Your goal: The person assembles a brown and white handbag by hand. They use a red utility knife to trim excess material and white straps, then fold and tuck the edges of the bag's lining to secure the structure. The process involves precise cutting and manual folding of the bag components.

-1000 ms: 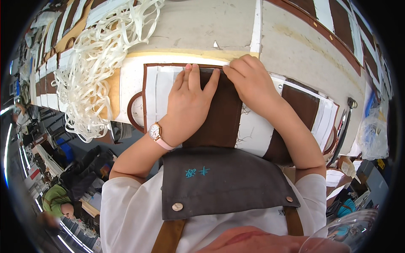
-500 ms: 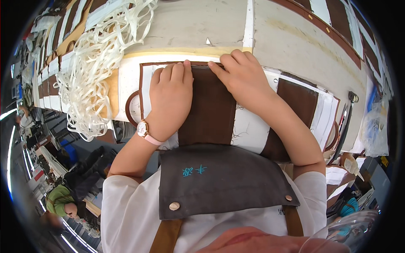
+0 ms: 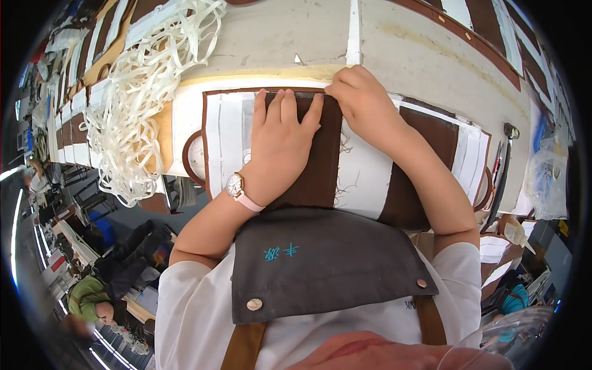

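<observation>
A flat brown-and-white panel [image 3: 364, 172] lies across the work surface in front of me, trimmed with a thin brown edging strip [image 3: 237, 91]. My left hand [image 3: 280, 139] rests flat on its left part, fingers apart and tips close to the far edge. Farther right, my right hand [image 3: 364, 102] has its fingers curled, with thumb and forefinger pinching the edging at the panel's far edge. Loose threads hang over the white band. A brown handle loop [image 3: 192, 157] sticks out at the left side, and another handle loop [image 3: 486, 188] shows at the right.
A tangled heap of white tape [image 3: 142, 105] lies left of the panel. Black-handled scissors or a similar long tool [image 3: 502, 166] lie at the right, beside a clear plastic bag [image 3: 549, 179]. More striped panels [image 3: 484, 24] lie at the far right. A person in green [image 3: 86, 296] is at lower left.
My left hand has slid right along the panel, its fingers spreading. My right hand has moved slightly right, its forefinger and thumb drawing together at the far edge.
</observation>
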`<state>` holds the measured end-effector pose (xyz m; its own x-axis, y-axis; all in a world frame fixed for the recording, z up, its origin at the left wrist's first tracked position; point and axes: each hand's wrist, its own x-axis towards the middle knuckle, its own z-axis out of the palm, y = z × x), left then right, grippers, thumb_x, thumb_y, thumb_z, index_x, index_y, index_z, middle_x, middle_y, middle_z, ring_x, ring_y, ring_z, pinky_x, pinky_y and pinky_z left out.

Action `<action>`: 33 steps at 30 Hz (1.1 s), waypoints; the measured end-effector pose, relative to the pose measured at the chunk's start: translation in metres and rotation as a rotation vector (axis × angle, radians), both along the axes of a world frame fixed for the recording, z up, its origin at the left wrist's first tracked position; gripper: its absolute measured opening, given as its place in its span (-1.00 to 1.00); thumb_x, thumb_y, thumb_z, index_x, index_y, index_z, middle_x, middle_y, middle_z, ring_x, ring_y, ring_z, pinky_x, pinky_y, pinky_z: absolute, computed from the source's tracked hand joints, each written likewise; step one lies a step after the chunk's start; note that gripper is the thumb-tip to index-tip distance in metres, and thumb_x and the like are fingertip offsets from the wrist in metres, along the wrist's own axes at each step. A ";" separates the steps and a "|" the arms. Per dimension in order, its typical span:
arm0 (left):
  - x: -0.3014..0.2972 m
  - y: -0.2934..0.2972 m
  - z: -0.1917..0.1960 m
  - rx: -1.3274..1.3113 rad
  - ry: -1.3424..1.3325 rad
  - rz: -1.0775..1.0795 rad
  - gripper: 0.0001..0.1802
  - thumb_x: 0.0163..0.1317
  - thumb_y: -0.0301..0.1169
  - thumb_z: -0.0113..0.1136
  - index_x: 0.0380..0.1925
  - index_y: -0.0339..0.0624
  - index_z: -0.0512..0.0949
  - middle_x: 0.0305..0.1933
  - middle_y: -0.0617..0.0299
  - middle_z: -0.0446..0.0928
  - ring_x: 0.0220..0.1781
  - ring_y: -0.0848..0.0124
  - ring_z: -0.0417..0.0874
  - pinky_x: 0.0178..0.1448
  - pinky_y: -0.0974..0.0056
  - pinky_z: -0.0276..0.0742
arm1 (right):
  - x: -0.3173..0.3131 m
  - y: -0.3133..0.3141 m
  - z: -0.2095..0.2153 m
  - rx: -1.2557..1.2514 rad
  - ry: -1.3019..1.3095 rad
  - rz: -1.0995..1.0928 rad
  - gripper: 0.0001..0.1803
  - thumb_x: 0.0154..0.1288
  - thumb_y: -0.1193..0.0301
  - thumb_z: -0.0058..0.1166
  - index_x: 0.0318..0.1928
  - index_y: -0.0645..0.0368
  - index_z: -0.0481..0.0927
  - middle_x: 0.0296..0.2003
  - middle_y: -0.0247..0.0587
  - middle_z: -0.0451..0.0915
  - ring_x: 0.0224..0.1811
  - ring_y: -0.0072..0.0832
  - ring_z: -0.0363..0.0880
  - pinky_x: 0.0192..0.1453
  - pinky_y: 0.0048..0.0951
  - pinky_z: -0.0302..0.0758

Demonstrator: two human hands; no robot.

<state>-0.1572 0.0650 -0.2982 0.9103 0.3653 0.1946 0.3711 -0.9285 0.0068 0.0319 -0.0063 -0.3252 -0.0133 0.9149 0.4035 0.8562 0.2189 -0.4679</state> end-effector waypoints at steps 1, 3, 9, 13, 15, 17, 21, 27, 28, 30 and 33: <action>0.001 0.000 -0.001 0.009 -0.001 0.006 -0.47 0.23 -0.30 0.26 0.25 0.06 0.50 0.07 -0.08 0.50 0.16 0.07 0.54 0.41 -0.14 0.25 | 0.000 -0.002 0.002 0.021 -0.073 0.020 -0.85 0.00 0.56 0.16 -0.34 0.23 0.58 -0.33 -0.21 0.48 -0.19 -0.25 0.45 -0.03 -0.27 0.46; 0.000 0.001 -0.001 0.010 -0.013 0.003 -0.47 0.22 -0.29 0.27 0.23 0.02 0.51 0.06 -0.08 0.50 0.15 0.08 0.55 0.40 -0.13 0.27 | -0.004 -0.005 0.005 0.023 -0.271 0.048 -0.88 -0.03 0.52 0.17 -0.39 0.21 0.59 -0.35 -0.25 0.47 -0.19 -0.30 0.45 -0.07 -0.32 0.47; 0.010 0.000 -0.002 0.020 -0.022 0.043 -0.47 0.17 -0.28 0.31 0.16 -0.15 0.54 -0.03 -0.04 0.50 0.03 0.13 0.56 0.35 -0.08 0.35 | -0.017 -0.010 0.008 0.058 -0.491 0.044 -0.94 -0.08 0.48 0.18 -0.51 0.17 0.60 -0.40 -0.31 0.42 -0.22 -0.39 0.41 -0.14 -0.42 0.47; 0.010 0.002 -0.001 0.071 0.009 0.035 -0.47 0.15 -0.27 0.33 0.13 -0.22 0.55 -0.10 0.05 0.50 -0.04 0.18 0.55 0.34 -0.03 0.36 | -0.013 -0.013 0.000 0.107 -0.441 0.021 -0.94 -0.10 0.48 0.18 -0.51 0.16 0.62 -0.43 -0.32 0.40 -0.24 -0.40 0.40 -0.17 -0.41 0.47; 0.004 0.005 0.001 0.047 0.026 0.079 -0.48 0.15 -0.26 0.34 0.11 -0.21 0.57 -0.09 0.10 0.50 -0.03 0.20 0.54 0.33 -0.01 0.36 | -0.014 -0.012 0.004 0.113 -0.438 0.031 -0.96 -0.11 0.48 0.18 -0.54 0.16 0.61 -0.43 -0.32 0.40 -0.24 -0.40 0.40 -0.18 -0.42 0.46; -0.005 0.010 0.002 0.029 0.046 0.109 -0.48 0.16 -0.25 0.34 0.11 -0.20 0.57 -0.08 0.15 0.51 -0.02 0.22 0.53 0.31 0.01 0.35 | -0.018 -0.012 0.006 0.105 -0.463 0.024 -0.96 -0.12 0.49 0.19 -0.57 0.15 0.60 -0.43 -0.33 0.40 -0.25 -0.41 0.40 -0.20 -0.43 0.44; -0.022 0.018 0.003 0.091 0.040 0.101 -0.44 0.20 -0.22 0.30 0.18 -0.22 0.53 -0.03 0.14 0.51 0.04 0.22 0.51 0.27 0.06 0.34 | -0.025 -0.011 0.006 0.061 -0.504 -0.022 -0.95 -0.15 0.49 0.20 -0.61 0.14 0.58 -0.44 -0.33 0.42 -0.25 -0.40 0.42 -0.23 -0.44 0.44; -0.035 0.034 -0.006 0.182 -0.016 0.157 -0.50 0.26 -0.22 0.23 0.14 -0.27 0.50 0.03 0.07 0.50 0.04 0.16 0.53 0.23 0.09 0.39 | -0.033 0.013 0.010 0.035 -0.426 -0.032 -0.96 -0.13 0.50 0.22 -0.60 0.14 0.61 -0.40 -0.31 0.49 -0.20 -0.38 0.48 -0.24 -0.43 0.45; -0.040 0.041 -0.006 0.187 -0.018 0.148 -0.53 0.27 -0.24 0.22 0.10 -0.29 0.50 0.04 0.06 0.50 0.03 0.15 0.53 0.21 0.09 0.40 | -0.034 0.018 0.010 0.036 -0.424 -0.028 -0.96 -0.12 0.50 0.22 -0.60 0.14 0.61 -0.39 -0.31 0.50 -0.19 -0.37 0.49 -0.24 -0.42 0.45; -0.047 0.049 -0.006 0.174 -0.032 0.137 -0.54 0.27 -0.26 0.23 0.09 -0.30 0.51 0.04 0.06 0.50 0.03 0.15 0.53 0.21 0.08 0.40 | -0.036 0.025 0.010 -0.042 -0.380 -0.031 -0.91 -0.06 0.54 0.17 -0.45 0.19 0.64 -0.34 -0.30 0.48 -0.18 -0.36 0.47 -0.15 -0.41 0.46; -0.049 0.047 -0.005 0.128 -0.059 0.087 -0.58 0.22 -0.41 0.22 0.08 -0.30 0.52 0.04 0.05 0.49 0.05 0.12 0.51 0.22 0.05 0.40 | -0.035 0.027 0.005 -0.047 -0.315 -0.053 -0.76 -0.02 0.57 0.14 -0.25 0.24 0.68 -0.28 -0.28 0.49 -0.14 -0.33 0.46 -0.06 -0.36 0.46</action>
<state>-0.2062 0.1122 -0.3033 0.8619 0.4109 0.2972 0.4526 -0.8876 -0.0854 -0.0031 0.0209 -0.3201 -0.0828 0.9353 0.3440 0.9702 0.1545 -0.1867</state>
